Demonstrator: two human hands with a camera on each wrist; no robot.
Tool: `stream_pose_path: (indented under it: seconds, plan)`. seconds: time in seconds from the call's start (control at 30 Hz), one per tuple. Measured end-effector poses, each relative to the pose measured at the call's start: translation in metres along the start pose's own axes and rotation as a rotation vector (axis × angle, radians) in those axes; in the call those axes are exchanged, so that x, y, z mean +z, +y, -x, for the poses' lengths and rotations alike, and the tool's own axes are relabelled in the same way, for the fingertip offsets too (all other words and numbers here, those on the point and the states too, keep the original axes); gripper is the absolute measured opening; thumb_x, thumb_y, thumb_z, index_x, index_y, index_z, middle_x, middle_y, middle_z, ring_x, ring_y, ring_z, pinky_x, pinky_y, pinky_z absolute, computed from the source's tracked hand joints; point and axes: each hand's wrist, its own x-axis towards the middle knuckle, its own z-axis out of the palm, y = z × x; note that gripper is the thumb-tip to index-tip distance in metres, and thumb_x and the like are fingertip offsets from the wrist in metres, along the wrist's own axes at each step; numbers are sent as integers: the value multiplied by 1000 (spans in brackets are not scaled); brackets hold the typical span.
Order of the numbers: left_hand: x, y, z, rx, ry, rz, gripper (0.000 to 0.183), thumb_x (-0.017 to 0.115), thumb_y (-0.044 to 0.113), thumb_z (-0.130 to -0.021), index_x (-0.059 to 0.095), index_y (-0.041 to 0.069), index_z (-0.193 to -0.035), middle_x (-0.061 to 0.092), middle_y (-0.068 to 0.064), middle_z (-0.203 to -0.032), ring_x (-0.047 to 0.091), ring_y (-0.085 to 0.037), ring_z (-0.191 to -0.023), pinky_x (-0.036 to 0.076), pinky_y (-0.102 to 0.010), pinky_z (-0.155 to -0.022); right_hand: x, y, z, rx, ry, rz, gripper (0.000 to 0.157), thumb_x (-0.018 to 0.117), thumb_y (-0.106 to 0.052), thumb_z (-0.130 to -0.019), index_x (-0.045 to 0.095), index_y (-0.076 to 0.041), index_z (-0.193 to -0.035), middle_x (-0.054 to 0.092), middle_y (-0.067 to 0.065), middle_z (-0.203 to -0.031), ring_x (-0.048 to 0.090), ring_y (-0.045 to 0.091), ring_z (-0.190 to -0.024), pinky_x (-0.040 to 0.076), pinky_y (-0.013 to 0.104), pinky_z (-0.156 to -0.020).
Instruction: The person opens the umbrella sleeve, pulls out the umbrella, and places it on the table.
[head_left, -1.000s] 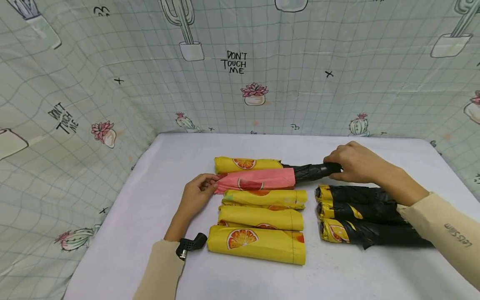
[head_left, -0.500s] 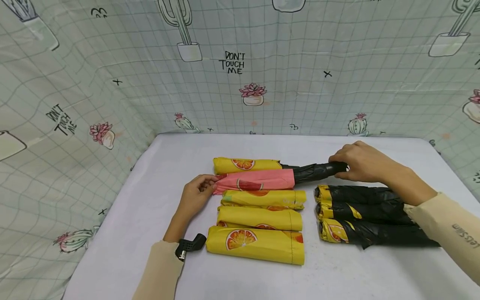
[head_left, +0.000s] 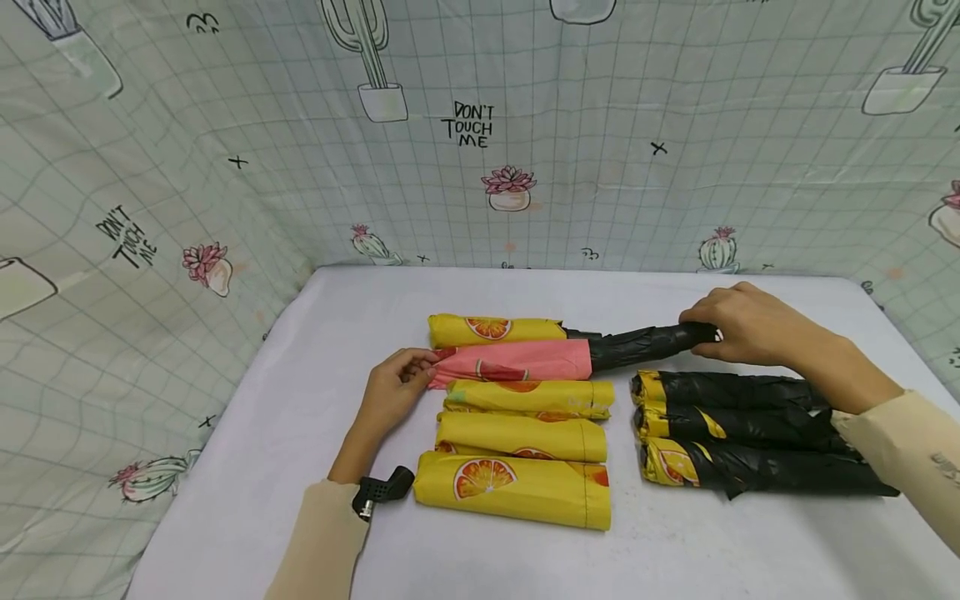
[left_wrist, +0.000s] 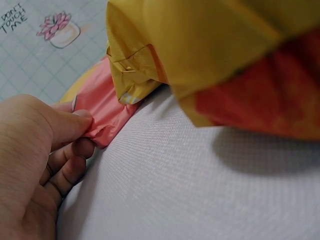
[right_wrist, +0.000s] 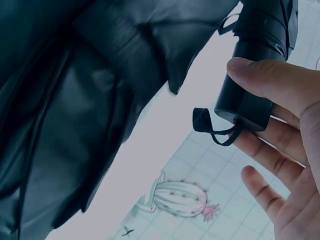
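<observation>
A folded black umbrella [head_left: 645, 347] lies partly inside a pink watermelon-print sleeve [head_left: 517, 361]. At the sleeve's left end my left hand [head_left: 392, 390] pinches the fabric; the left wrist view shows thumb and fingers on the pink cloth [left_wrist: 102, 97]. My right hand [head_left: 757, 327] grips the umbrella's far right end. In the right wrist view, the thumb and fingers hold its black handle [right_wrist: 245, 102], from which a strap loop [right_wrist: 202, 121] hangs. The part of the umbrella inside the sleeve is hidden.
Behind the pink sleeve lies a yellow orange-print sleeve [head_left: 491, 329] with black showing at its right end. Several yellow sleeves [head_left: 517, 492] lie in front. To the right are black folded umbrellas [head_left: 757, 471] with yellow patches. A cactus-print cloth [head_left: 585, 167] hangs behind the white table [head_left: 360, 300].
My right hand has moved right, drawing the black umbrella further out of the pink sleeve, so more black shows. The left hand has stayed at the sleeve's left end.
</observation>
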Motion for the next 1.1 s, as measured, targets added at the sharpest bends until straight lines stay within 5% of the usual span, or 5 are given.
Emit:
stream_pose_path:
  seconds: [1.1]
  plan:
    - [1,1,0,-5,-2,-6,14,70,8,-95,72,10,-109,66,-3,-97,60,-17,-86,49,-25,-73,5,51,39,79,-11,35,36,88,-21,-74,74,-11,-105,72,7,-100,65,30,-94,46,57,-81]
